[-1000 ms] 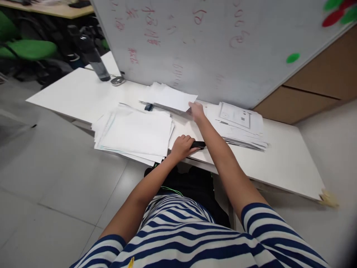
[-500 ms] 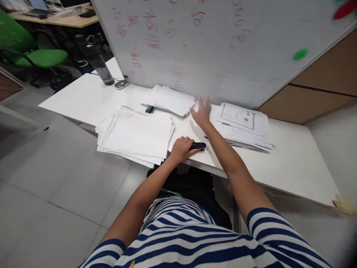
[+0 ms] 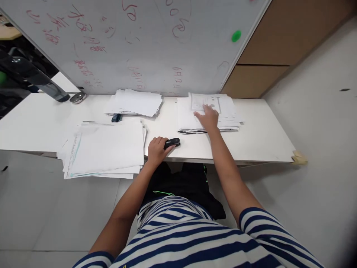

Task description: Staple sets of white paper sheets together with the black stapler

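My left hand (image 3: 157, 150) is wrapped around a black stapler (image 3: 173, 142) near the front edge of the white table (image 3: 259, 141). With fingers spread, my right hand (image 3: 209, 118) rests on the right stack of papers (image 3: 185, 115), whose top sheet carries a printed frame. To the left of the stapler lies a larger paper stack (image 3: 111, 149), its lower sheets jutting past the table's front edge. Another stack of papers (image 3: 136, 102) sits behind it, close to the whiteboard. A small dark blue object (image 3: 116, 118) lies between those two stacks.
A whiteboard (image 3: 156, 56) with red writing and a green magnet (image 3: 236, 36) stands along the table's back edge. At the back left are a dark transparent bottle (image 3: 57, 91) and a computer mouse (image 3: 78, 97). Brown boxes (image 3: 262, 41) and a wall (image 3: 320, 111) bound the right side.
My right hand has moved right, from the gap between the paper stacks onto the right stack. My left hand keeps hold of the stapler. The view has turned to the right.
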`<state>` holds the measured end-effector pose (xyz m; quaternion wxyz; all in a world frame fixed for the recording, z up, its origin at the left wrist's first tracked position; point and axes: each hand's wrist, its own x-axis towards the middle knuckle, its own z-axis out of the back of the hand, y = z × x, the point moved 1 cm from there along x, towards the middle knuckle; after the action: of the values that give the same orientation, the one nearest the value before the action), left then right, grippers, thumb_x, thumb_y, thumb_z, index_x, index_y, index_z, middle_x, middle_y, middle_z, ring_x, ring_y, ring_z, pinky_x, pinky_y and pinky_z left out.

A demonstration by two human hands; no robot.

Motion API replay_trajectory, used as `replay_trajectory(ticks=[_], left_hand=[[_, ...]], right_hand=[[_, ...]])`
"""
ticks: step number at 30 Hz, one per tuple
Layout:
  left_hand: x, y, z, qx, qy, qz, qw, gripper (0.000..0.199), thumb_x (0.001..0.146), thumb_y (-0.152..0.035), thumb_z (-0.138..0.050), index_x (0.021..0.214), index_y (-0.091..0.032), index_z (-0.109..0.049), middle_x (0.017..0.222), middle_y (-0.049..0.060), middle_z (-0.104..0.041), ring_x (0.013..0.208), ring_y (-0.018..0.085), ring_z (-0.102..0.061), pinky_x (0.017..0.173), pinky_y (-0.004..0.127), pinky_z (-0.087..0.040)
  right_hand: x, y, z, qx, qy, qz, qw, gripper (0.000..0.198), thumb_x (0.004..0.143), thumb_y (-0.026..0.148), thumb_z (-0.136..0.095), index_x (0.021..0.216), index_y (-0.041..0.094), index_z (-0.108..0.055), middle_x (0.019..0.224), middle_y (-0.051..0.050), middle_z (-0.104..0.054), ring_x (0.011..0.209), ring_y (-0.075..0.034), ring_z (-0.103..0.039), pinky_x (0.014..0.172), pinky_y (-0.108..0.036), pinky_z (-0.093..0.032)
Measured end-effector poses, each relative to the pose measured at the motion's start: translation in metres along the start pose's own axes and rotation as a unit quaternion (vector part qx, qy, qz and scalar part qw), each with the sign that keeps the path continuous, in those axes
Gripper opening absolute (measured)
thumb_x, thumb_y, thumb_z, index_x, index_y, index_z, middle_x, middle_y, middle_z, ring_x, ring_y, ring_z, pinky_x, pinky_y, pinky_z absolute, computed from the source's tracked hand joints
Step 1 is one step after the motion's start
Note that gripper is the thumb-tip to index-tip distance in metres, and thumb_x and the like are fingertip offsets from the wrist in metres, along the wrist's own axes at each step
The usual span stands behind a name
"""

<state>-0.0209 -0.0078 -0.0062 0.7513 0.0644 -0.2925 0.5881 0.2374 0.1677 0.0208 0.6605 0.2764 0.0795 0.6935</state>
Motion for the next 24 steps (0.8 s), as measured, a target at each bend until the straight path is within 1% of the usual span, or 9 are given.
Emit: replay_trajectory(ticks=[2,4,6,8,11,14,18,21,24], left_hand=[[0.0,-0.001,0.0,0.003,0.002,0.004,1.0,0.037,0.088,-0.056,-0.057,0.101,-0.021,-0.064,0.09,0.01,-0.067,0.086,0.024,-0.059,0.074,0.035,-0.043],[0.0,-0.001,0.0,0.005,0.005,0.007,1.0,0.037,0.088,-0.055,-0.057,0.101,-0.021,-0.064,0.091,0.009,-0.067,0.087,0.024,-0.058,0.075,0.035,-0.043],[0.0,-0.002,0.001,0.005,0.006,0.01,1.0,0.037,0.088,-0.055,-0.058,0.102,-0.021,-0.063,0.092,0.009,-0.067,0.088,0.024,-0.058,0.076,0.035,-0.043],[0.0,-0.003,0.002,0.002,0.005,0.013,1.0,0.037,0.088,-0.054,-0.058,0.103,-0.021,-0.063,0.093,0.009,-0.067,0.088,0.024,-0.058,0.077,0.035,-0.043],[0.001,-0.004,0.002,0.003,0.009,0.017,1.0,0.036,0.088,-0.054,-0.059,0.102,-0.021,-0.063,0.093,0.009,-0.067,0.088,0.024,-0.057,0.077,0.035,-0.043],[0.001,-0.005,0.002,0.009,0.007,0.019,1.0,0.035,0.088,-0.053,-0.059,0.101,-0.021,-0.063,0.092,0.009,-0.067,0.087,0.023,-0.058,0.077,0.035,-0.043],[0.002,-0.005,0.002,0.01,-0.013,0.005,1.0,0.035,0.088,-0.053,-0.06,0.1,-0.02,-0.063,0.091,0.009,-0.067,0.086,0.023,-0.058,0.076,0.034,-0.043],[0.003,-0.004,0.002,0.008,-0.029,-0.01,0.999,0.035,0.087,-0.052,-0.061,0.1,-0.02,-0.062,0.089,0.008,-0.067,0.083,0.022,-0.057,0.074,0.034,-0.042],[0.003,-0.003,0.001,0.002,-0.035,-0.013,0.999,0.035,0.086,-0.052,-0.062,0.099,-0.02,-0.063,0.087,0.008,-0.066,0.082,0.022,-0.057,0.072,0.034,-0.042]], right_hand=[[-0.004,0.002,0.0,0.012,-0.031,-0.001,0.999,0.062,0.088,0.049,-0.054,0.138,0.013,-0.052,0.139,-0.018,-0.057,0.132,-0.033,-0.048,0.113,-0.051,-0.029],[-0.006,0.001,0.002,0.033,-0.041,-0.022,0.998,0.06,0.091,0.044,-0.049,0.142,0.013,-0.047,0.126,-0.017,-0.066,0.118,-0.033,-0.058,0.106,-0.05,-0.038],[-0.007,-0.004,0.005,0.058,-0.05,-0.049,0.996,0.059,0.094,0.04,-0.041,0.147,0.015,-0.041,0.119,-0.016,-0.069,0.109,-0.032,-0.063,0.1,-0.049,-0.044],[-0.008,-0.008,0.008,0.075,-0.064,-0.053,0.994,0.058,0.096,0.037,-0.034,0.15,0.016,-0.035,0.126,-0.016,-0.065,0.111,-0.032,-0.062,0.1,-0.048,-0.045],[-0.009,-0.012,0.013,0.075,-0.072,-0.028,0.994,0.057,0.096,0.031,-0.029,0.151,0.015,-0.03,0.145,-0.017,-0.049,0.126,-0.032,-0.053,0.106,-0.048,-0.042],[-0.01,-0.013,0.015,0.073,-0.071,-0.02,0.995,0.058,0.095,0.024,-0.028,0.151,0.015,-0.022,0.151,-0.017,-0.04,0.136,-0.031,-0.044,0.109,-0.049,-0.04],[-0.012,-0.018,0.013,0.094,-0.051,-0.012,0.994,0.063,0.091,0.019,-0.034,0.151,0.017,-0.016,0.151,-0.017,-0.038,0.136,-0.03,-0.044,0.108,-0.051,-0.041],[-0.01,-0.024,0.008,0.148,-0.036,0.005,0.988,0.07,0.088,0.02,-0.04,0.151,0.021,-0.012,0.152,-0.016,-0.036,0.135,-0.03,-0.045,0.108,-0.053,-0.041],[-0.008,-0.029,0.004,0.189,-0.041,0.014,0.981,0.075,0.085,0.018,-0.042,0.152,0.024,-0.01,0.156,-0.014,-0.032,0.137,-0.028,-0.044,0.11,-0.051,-0.04]])
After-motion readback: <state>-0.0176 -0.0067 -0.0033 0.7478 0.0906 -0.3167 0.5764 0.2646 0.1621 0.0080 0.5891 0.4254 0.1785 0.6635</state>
